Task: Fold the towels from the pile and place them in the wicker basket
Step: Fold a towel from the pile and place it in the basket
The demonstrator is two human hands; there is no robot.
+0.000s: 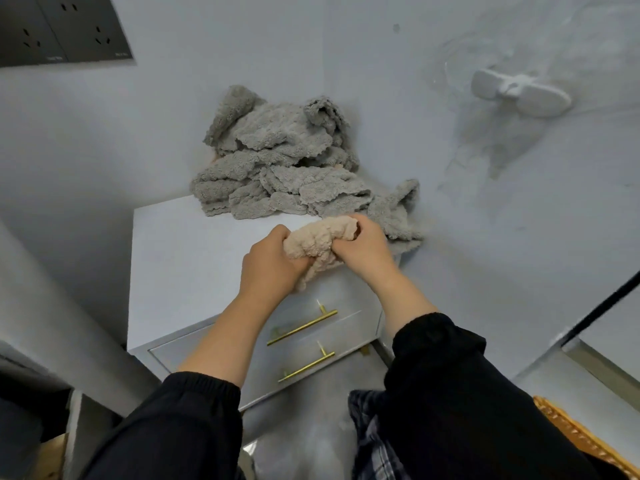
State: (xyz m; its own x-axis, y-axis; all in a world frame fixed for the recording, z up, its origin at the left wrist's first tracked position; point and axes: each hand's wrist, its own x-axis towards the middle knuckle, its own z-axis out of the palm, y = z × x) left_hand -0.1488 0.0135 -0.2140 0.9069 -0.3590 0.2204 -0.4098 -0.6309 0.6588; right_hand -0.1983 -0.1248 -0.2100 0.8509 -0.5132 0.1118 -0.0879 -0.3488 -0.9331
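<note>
The left hand [268, 263] and the right hand [363, 247] both grip one beige towel [320, 239]. The fingers of each hand are curled tightly into the cloth, and the towel is bunched between them, with one end hanging down under the left hand. Both arms wear black sleeves [450, 393].

The hands are over the near right part of a white cabinet [180, 258]. On its front are two drawers with brass handles [301, 327]. At the far side of the cabinet top, in the corner of the walls, lies the pile of grey towels [277, 161], loose and unfolded. One grey towel lies just beside the right hand.

The wicker basket [581, 441] shows only its rim, at the near right. A white hook [519, 93] is on the right wall, and dark sockets [65, 29] are far left.
</note>
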